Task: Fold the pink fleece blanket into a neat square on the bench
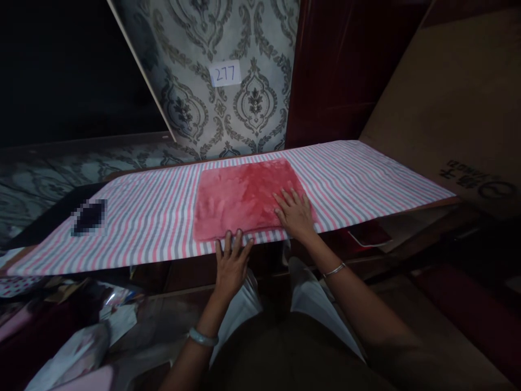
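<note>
Pressing flat, the right hand point(296, 213) lay open-palmed on the lower right corner of the red fuzzy rectangular towel point(248, 196), mid-frame on the pink-and-grey striped cloth point(154, 222). Left hand point(232, 263) was open too, fingertips at the towel's near edge, gripping nothing. Towel's long axis ran left-right; no containers were visible.

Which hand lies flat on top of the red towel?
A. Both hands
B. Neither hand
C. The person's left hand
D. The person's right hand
D. The right hand rests palm down on the red towel near its right front corner, while the left hand is at the front edge of the striped cloth, with only its fingertips at the towel's front edge.
</note>
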Demonstrator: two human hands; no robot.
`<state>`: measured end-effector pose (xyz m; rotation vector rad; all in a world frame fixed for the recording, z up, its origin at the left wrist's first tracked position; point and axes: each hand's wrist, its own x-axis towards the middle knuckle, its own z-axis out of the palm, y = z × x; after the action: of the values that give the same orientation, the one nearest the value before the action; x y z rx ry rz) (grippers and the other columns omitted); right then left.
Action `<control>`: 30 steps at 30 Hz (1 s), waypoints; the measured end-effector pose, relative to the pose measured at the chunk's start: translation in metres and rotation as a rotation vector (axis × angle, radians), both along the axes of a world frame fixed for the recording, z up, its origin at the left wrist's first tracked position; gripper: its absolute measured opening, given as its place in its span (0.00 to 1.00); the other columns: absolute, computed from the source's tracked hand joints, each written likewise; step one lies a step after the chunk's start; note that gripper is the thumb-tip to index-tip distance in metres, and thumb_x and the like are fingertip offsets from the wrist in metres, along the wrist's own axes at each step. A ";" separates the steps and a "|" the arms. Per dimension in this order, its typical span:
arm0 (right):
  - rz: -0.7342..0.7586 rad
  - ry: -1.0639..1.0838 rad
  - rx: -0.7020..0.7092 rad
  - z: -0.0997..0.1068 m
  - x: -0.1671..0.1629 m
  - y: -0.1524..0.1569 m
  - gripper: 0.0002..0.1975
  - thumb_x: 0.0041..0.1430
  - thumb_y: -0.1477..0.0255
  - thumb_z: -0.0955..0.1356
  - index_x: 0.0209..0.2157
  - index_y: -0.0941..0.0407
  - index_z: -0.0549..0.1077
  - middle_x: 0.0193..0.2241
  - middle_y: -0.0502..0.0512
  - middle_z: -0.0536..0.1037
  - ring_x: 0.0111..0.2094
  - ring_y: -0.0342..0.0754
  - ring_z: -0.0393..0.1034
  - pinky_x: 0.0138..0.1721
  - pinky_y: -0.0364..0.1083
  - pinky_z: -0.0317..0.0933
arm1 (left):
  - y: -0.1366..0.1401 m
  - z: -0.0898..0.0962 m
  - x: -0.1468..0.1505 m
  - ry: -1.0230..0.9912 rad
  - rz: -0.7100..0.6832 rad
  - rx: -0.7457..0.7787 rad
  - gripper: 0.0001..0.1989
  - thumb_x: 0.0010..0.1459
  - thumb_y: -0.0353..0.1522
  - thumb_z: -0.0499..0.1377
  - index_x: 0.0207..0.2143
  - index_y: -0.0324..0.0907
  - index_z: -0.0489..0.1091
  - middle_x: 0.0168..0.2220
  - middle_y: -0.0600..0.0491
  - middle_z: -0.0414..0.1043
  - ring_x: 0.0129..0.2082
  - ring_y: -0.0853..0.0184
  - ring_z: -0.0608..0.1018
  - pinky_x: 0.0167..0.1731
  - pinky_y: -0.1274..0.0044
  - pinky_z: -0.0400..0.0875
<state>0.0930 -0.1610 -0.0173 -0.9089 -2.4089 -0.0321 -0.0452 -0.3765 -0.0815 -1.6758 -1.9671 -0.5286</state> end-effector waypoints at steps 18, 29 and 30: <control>0.006 0.035 0.016 -0.001 -0.001 0.000 0.25 0.69 0.63 0.58 0.64 0.51 0.64 0.65 0.57 0.63 0.67 0.60 0.50 0.64 0.64 0.41 | -0.002 0.015 0.004 -0.080 -0.146 0.213 0.16 0.55 0.24 0.58 0.47 0.41 0.71 0.72 0.42 0.42 0.70 0.50 0.52 0.63 0.53 0.56; 0.013 0.030 0.009 0.001 0.000 -0.001 0.25 0.68 0.63 0.59 0.64 0.51 0.64 0.65 0.57 0.62 0.67 0.60 0.50 0.64 0.64 0.40 | -0.002 0.015 0.004 -0.082 -0.104 0.127 0.15 0.56 0.26 0.58 0.46 0.41 0.73 0.73 0.44 0.38 0.71 0.49 0.50 0.64 0.53 0.54; 0.016 0.035 0.011 0.000 0.000 -0.001 0.25 0.68 0.63 0.59 0.64 0.51 0.64 0.65 0.57 0.62 0.67 0.60 0.50 0.64 0.65 0.41 | -0.003 0.016 0.004 -0.088 -0.097 0.126 0.18 0.56 0.27 0.58 0.50 0.42 0.72 0.73 0.43 0.39 0.70 0.49 0.50 0.63 0.53 0.55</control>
<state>0.0927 -0.1618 -0.0171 -0.8786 -2.3809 -0.0236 -0.0409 -0.3791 -0.0658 -1.7012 -1.8781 -0.7578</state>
